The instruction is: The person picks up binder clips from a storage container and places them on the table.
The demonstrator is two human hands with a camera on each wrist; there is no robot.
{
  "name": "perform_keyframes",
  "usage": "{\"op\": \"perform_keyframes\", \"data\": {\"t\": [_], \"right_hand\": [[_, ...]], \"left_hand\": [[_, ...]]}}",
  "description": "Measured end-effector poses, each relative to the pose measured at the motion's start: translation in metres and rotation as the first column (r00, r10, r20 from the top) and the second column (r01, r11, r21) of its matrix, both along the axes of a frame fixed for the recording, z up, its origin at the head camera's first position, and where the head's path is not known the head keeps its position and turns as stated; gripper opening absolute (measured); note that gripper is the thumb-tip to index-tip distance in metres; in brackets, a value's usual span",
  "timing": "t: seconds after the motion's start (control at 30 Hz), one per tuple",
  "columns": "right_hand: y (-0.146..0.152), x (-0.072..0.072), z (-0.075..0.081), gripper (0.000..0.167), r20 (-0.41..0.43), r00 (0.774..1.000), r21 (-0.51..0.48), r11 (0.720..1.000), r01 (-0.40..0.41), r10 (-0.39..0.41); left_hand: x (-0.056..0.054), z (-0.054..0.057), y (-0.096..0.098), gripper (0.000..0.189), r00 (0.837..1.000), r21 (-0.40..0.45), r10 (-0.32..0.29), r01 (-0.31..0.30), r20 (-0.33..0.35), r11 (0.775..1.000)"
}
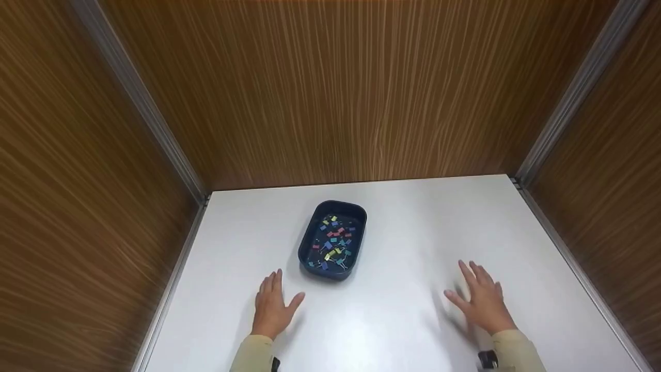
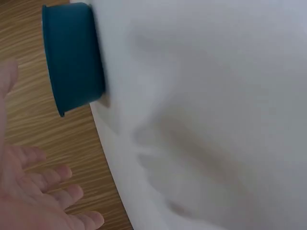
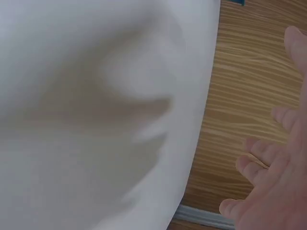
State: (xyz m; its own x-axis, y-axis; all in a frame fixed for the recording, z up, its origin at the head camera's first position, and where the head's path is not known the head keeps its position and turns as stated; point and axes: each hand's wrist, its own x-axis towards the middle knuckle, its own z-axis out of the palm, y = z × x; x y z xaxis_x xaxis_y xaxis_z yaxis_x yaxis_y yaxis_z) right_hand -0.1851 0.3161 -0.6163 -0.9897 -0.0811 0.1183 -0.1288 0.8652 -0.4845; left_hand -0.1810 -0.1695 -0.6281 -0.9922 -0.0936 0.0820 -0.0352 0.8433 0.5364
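Note:
A dark blue rounded rectangular tray [image 1: 304, 253] rests on the white table, left of its middle. Inside it lie several small binder clips [image 1: 333, 240] in yellow, red, blue and teal. My left hand [image 1: 271, 309] hovers just nearer than the tray's left corner, fingers spread, holding nothing. In the left wrist view the tray's side wall [image 2: 74, 57] looks teal, apart from the fingers. Well to the right, my right hand [image 1: 483, 302] is over the table with spread fingers and nothing in it. Only a corner of the tray [image 3: 237, 2] shows in the right wrist view.
The white tabletop [image 1: 403, 232] is enclosed by wood-grain panels at the back [image 1: 351, 93], left [image 1: 77, 206] and right [image 1: 609, 206]. Grey metal rails [image 1: 583, 279] run along the side edges. Both hands cast shadows on the table.

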Motion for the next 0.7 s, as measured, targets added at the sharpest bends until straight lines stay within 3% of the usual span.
{"op": "perform_keyframes", "data": {"t": [0.1, 0.17, 0.27, 0.43, 0.7], "right_hand": [[-0.007, -0.021, 0.009, 0.084, -0.053, 0.998, -0.025, 0.999, -0.033, 0.032], [-0.015, -0.037, 0.016, 0.083, -0.084, 0.995, -0.048, 0.997, -0.063, 0.059], [-0.029, -0.061, 0.026, 0.082, -0.065, 0.994, -0.090, 0.991, -0.096, 0.091], [-0.060, -0.101, 0.041, 0.079, 0.025, 0.995, -0.138, 0.986, -0.094, 0.099], [-0.103, -0.153, 0.049, 0.071, 0.099, 0.990, -0.178, 0.980, -0.084, 0.103]], "left_hand": [[-0.008, 0.006, 0.004, 0.081, 1.000, 0.139, 0.021, -0.018, -0.023, 0.990], [-0.014, 0.011, 0.007, 0.076, 0.999, 0.227, 0.043, -0.037, -0.020, 0.973], [-0.025, 0.018, 0.013, 0.072, 0.997, 0.333, 0.075, -0.073, 0.006, 0.940], [-0.041, 0.024, 0.022, 0.071, 0.989, 0.467, 0.124, -0.147, 0.081, 0.872], [-0.058, 0.022, 0.041, 0.074, 0.959, 0.594, 0.192, -0.281, 0.209, 0.754]]}}
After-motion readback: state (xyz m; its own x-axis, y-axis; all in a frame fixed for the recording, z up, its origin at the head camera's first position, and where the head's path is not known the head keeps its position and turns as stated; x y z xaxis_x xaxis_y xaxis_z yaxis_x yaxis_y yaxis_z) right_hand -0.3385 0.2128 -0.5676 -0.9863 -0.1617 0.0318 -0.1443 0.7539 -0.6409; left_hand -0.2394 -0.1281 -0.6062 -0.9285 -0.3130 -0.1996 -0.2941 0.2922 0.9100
